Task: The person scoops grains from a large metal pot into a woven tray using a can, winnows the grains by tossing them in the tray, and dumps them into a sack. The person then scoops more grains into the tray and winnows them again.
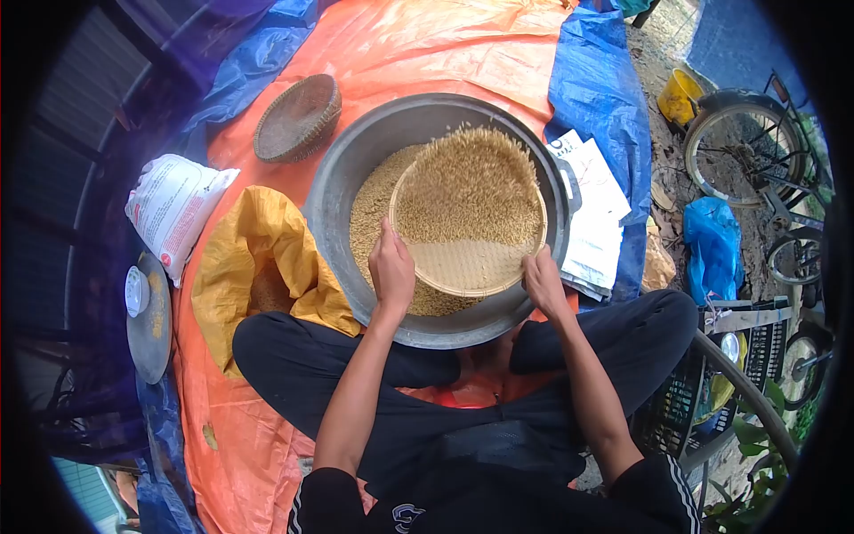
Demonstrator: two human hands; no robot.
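Between my two hands is a round woven winnowing basket, held over a big grey basin. My left hand grips the basket's left rim, and my right hand grips its lower right rim. Unhusked grain covers the far part of the basket, blurred as though tossed, with some kernels in the air past the far edge. The near part of the weave shows bare. More grain lies in the basin below, partly hidden by the basket.
An orange tarp covers the ground. An empty woven basket, an open yellow sack and a white sack are at the left, near a round lid with a small bowl. Folded white sacks and a bicycle stand right.
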